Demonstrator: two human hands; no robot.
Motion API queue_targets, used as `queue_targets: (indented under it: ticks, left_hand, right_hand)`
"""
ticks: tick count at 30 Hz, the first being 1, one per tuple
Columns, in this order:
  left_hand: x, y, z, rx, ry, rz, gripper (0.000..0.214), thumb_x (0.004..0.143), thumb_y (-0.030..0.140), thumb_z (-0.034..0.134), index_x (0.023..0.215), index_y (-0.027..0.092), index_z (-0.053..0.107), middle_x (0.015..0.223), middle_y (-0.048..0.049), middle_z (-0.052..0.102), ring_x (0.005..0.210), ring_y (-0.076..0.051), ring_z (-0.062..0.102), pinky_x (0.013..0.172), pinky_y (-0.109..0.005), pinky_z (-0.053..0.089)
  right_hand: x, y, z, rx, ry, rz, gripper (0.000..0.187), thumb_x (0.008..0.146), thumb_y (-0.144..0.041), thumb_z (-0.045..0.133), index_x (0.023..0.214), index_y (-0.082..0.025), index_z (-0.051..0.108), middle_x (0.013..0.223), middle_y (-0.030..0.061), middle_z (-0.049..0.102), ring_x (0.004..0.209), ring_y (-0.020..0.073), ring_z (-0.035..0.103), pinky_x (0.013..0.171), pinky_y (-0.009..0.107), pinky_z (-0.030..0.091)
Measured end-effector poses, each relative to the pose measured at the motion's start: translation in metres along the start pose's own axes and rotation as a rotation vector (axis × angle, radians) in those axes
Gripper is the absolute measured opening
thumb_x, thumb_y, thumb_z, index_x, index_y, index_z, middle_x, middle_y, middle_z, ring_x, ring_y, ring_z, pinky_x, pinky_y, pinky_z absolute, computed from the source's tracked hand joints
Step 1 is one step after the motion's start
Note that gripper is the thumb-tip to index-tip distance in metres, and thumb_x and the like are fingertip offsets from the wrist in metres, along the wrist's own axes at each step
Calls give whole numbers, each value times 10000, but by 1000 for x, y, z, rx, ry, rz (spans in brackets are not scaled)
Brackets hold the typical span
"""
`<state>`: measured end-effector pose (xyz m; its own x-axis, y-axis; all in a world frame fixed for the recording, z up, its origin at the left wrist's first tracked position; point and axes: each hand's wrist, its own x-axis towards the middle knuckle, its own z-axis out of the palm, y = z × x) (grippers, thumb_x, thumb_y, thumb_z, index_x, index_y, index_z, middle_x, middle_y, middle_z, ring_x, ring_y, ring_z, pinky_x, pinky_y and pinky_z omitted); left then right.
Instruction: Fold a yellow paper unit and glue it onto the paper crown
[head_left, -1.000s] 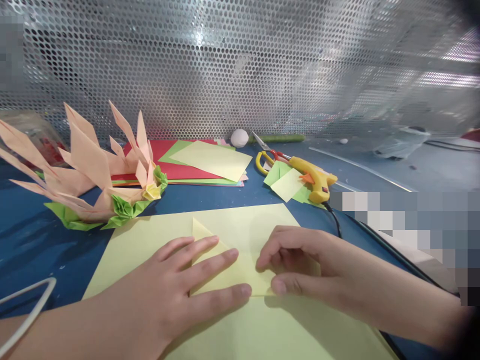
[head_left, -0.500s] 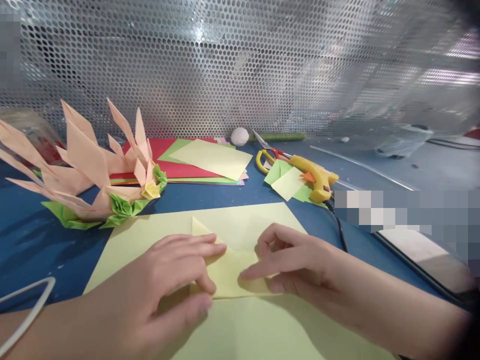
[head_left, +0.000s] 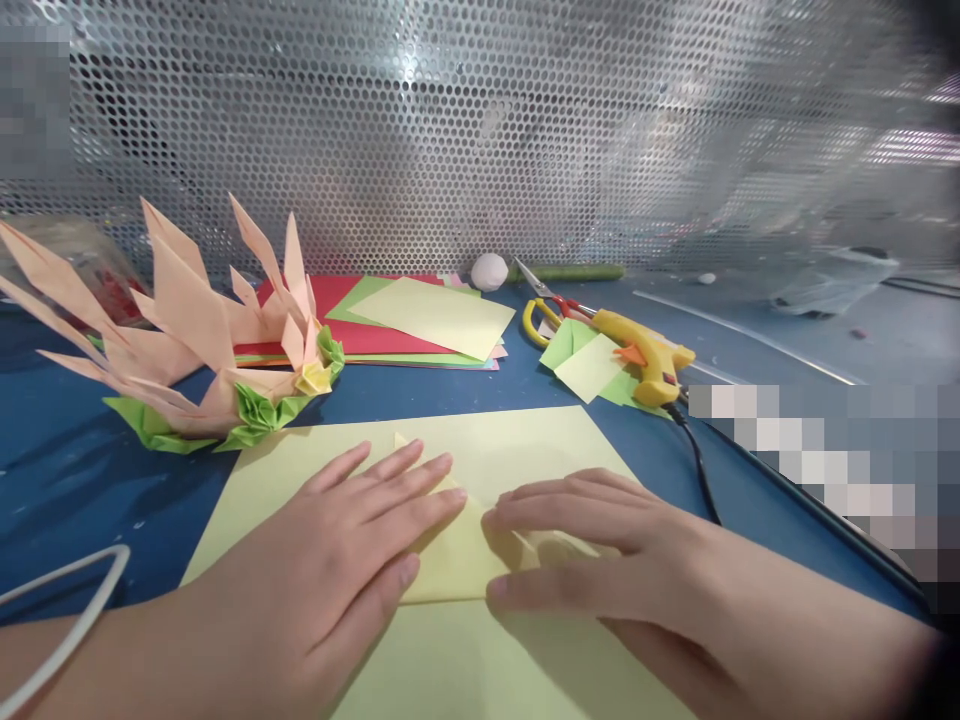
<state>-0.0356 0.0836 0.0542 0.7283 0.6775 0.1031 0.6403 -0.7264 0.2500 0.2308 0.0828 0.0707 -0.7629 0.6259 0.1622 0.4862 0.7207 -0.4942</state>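
A small piece of folded yellow paper (head_left: 442, 565) lies on a larger pale yellow sheet (head_left: 517, 440). My left hand (head_left: 367, 540) rests flat over the left part of the folded paper, its fingers spread and pointing up and right. At the paper's right side is my right hand (head_left: 600, 540), fingers stretched out and thumb apart from them, the fingertips touching or just above the paper. One pointed corner of the paper shows above my left fingers. The rest of its left and right parts is hidden under the hands.
A peach and green folded-paper model (head_left: 195, 350) stands at the left. Behind lie stacked coloured paper sheets (head_left: 435, 315), a white ball (head_left: 489, 271) and scissors (head_left: 540, 300). A yellow glue gun (head_left: 652, 360) with a black cord lies on small green papers (head_left: 570, 345). Perforated metal (head_left: 450, 150) stands behind.
My left hand has flattened over the folded paper and covers more of its pointed corner. My right hand's curled fingers have straightened. The view has shifted slightly.
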Motion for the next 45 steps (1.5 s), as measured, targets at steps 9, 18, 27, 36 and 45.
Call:
queue_targets:
  ticks: [9, 18, 27, 36, 45]
  left_hand:
    - [4, -1, -3, 35, -43, -52, 452, 1034, 286, 327, 1466, 373, 427, 1557, 69, 405, 1431, -238, 401, 1150, -581, 333]
    - [1, 1, -3, 19, -40, -78, 426, 1044, 412, 342, 1461, 392, 427, 1559, 64, 407, 1437, -260, 392, 1150, -606, 318]
    - [2, 2, -3, 54, -64, -57, 441, 1052, 382, 297, 1478, 363, 408, 1576, 55, 369, 1441, -253, 385, 1131, -606, 351]
    - [0, 2, -1, 115, -34, 16, 464, 1054, 321, 281, 1508, 294, 375, 1587, -7, 351, 1440, -290, 378, 1124, -617, 348]
    - [2, 6, -4, 36, -96, -72, 474, 1039, 352, 316, 1509, 328, 375, 1593, 19, 336, 1467, -304, 317, 1161, -616, 275]
  right_hand:
    - [2, 4, 18, -64, 83, -233, 374, 1052, -210, 366, 1320, -197, 627, 1294, 28, 703, 1281, 101, 558, 1148, 125, 238]
    - [2, -2, 16, -204, 26, -217, 384, 1065, -237, 335, 1342, -235, 602, 1309, 7, 696, 1255, 135, 582, 1049, 219, 427]
    - [2, -3, 16, -284, 10, -215, 399, 1079, -241, 297, 1351, -246, 589, 1340, -25, 675, 1252, 118, 578, 1032, 213, 428]
    - [6, -8, 16, -449, 31, -289, 497, 1081, -200, 185, 1312, -235, 624, 1183, 23, 757, 1070, 197, 701, 830, 320, 571]
    - [8, -9, 28, -385, 53, -187, 436, 1056, -253, 259, 1244, -291, 651, 1107, 24, 759, 910, 222, 716, 741, 335, 569]
